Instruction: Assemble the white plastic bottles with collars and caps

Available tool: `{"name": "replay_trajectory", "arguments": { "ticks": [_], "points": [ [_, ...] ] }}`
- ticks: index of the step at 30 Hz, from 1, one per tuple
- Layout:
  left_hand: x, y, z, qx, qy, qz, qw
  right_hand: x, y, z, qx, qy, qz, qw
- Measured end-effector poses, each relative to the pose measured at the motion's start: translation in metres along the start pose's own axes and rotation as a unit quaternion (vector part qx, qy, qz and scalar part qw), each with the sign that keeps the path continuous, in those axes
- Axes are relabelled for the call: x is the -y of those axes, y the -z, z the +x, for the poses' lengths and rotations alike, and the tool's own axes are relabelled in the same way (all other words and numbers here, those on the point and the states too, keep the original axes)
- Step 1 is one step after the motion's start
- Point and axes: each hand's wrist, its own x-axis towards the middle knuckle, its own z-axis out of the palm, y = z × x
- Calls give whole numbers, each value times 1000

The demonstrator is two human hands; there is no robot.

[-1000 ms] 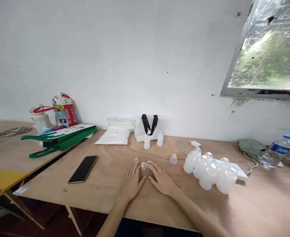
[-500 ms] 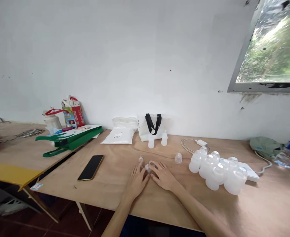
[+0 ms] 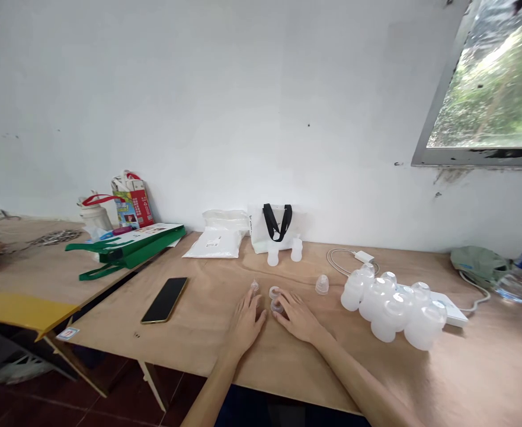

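Observation:
My left hand rests on the wooden table, fingers apart, its fingertips beside a small clear nipple-shaped piece. My right hand lies opposite, fingers spread, its fingertips at two small clear round pieces: a ring and a second piece just below it. Whether the right fingers touch these pieces is hard to tell. A clear dome cap stands to the right. Two small frosted bottles are farther back. Several frosted bottles with clear caps stand grouped at the right.
A black phone lies at left, near a green and white bag. White packages and a white bag with black handles stand by the wall. A cable, white box, cap and water bottle are at right. Another person's hand shows far left.
My hands have moved slightly apart. The clear pieces that were together between my fingers now show as two separate pieces by my right fingertips.

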Motion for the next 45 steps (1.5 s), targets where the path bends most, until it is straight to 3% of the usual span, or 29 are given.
{"name": "replay_trajectory", "arguments": {
  "ticks": [5,10,13,15,20,23,28,38,45],
  "points": [
    [-5,2,2,-62,17,-46,997,-6,4,-1,-65,-9,-42,997],
    [-19,7,3,-122,9,-76,990,-40,7,-1,-175,-138,-124,967],
    [-33,4,0,-121,-9,-77,990,-63,7,-2,-238,-221,-61,944],
    [-43,0,-3,-87,-33,-79,993,-74,5,-3,-263,-261,18,929],
    [-57,-3,-14,59,-101,-64,991,-89,-1,-4,-245,-265,114,925],
    [-58,2,-17,95,-113,-39,988,-86,-3,-4,-217,-236,160,934],
    [-58,5,-17,86,-110,-44,989,-75,-6,-4,-191,-188,220,938],
    [-57,3,-17,61,-145,-24,987,-69,-6,-3,-227,-175,293,912],
    [-58,4,-15,87,-157,-27,983,-67,-7,-1,-240,-191,300,903]
  ]
}}
